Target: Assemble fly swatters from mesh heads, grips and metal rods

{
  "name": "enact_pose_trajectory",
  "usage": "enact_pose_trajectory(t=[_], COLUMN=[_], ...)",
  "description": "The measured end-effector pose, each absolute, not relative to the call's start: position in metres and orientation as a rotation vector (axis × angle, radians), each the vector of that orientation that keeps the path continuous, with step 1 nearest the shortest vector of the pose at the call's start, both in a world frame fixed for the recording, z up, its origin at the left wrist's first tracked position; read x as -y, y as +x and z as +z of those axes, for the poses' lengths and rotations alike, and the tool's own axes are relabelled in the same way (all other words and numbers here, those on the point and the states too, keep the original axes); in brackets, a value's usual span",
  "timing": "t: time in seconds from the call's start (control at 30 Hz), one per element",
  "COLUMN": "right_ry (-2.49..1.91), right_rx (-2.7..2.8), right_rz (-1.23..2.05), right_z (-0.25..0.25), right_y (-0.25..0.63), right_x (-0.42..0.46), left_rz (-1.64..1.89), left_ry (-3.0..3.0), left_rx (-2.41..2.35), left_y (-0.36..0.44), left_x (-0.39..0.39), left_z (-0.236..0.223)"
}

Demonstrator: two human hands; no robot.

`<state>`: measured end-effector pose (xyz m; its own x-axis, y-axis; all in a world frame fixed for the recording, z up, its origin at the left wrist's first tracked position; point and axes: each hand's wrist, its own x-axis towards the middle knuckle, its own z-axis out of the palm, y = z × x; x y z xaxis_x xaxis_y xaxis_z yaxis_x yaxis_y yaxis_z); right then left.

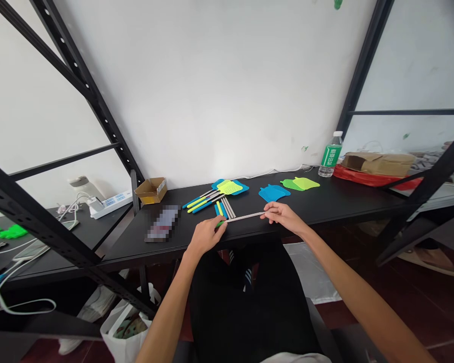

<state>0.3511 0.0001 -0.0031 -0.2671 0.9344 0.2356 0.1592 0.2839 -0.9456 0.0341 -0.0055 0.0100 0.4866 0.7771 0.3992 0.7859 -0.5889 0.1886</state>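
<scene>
Level over the front of the black desk, a light grey swatter rod (245, 217) runs between my two hands. My left hand (207, 234) is closed around its green grip end (220, 224). The fingers of my right hand (282, 217) pinch the rod's other end. Just behind lie loose rods (229, 207) and several blue and yellow grips (220, 209). Farther back is a pile of fly swatters with a yellow head (230, 187) on top and blue ones beneath. Blue swatter heads (274, 193) lie beyond my right hand, with green and yellow-green heads (306, 183) to their right.
A small cardboard box (151, 191) and a blurred phone-like item (163, 223) are on the desk's left. At the back right stand a water bottle (330, 155) and a carton (378, 164) on red plastic. Black shelf posts (109, 126) flank the desk; a power strip (111, 204) lies left.
</scene>
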Motion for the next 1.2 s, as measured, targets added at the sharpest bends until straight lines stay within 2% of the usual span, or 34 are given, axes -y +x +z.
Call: enact_pose_trajectory(t=[1.2], right_ry=[-1.109], right_rx=[1.677], right_rz=[0.951], right_z=[-0.0082], right_y=[0.3472], right_x=[-0.0022], left_rz=[-0.715], left_ry=[-2.704], left_rx=[1.379], left_y=[0.0355], left_x=[0.0080], left_z=[0.0090])
